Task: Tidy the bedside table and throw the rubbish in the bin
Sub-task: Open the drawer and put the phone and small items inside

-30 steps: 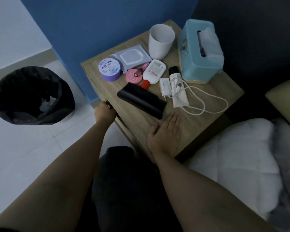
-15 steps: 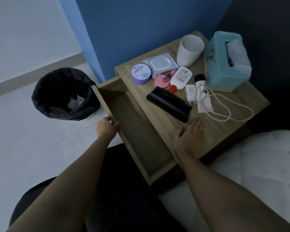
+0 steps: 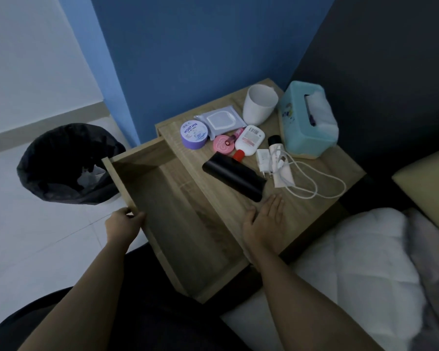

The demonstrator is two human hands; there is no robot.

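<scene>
The wooden bedside table (image 3: 322, 198) has its drawer (image 3: 188, 224) pulled far out, and nothing lies inside. My left hand (image 3: 123, 224) grips the drawer's front panel. My right hand (image 3: 265, 221) rests flat on the tabletop edge, fingers apart, just below a black case (image 3: 235, 179). Behind it lie a purple jar (image 3: 193, 135), a wipes packet (image 3: 219, 121), a pink compact (image 3: 224, 146), a white bottle with a red cap (image 3: 249, 141), a white charger and cable (image 3: 289, 171), a white cup (image 3: 259, 105) and a teal tissue box (image 3: 307, 120).
A bin lined with a black bag (image 3: 69, 164) stands on the white floor left of the drawer, with something pale inside. A bed with white bedding (image 3: 360, 262) lies to the right. The blue wall (image 3: 200, 46) is behind the table.
My left hand has pulled the drawer out from shut to wide open. My right hand has stayed flat on the tabletop.
</scene>
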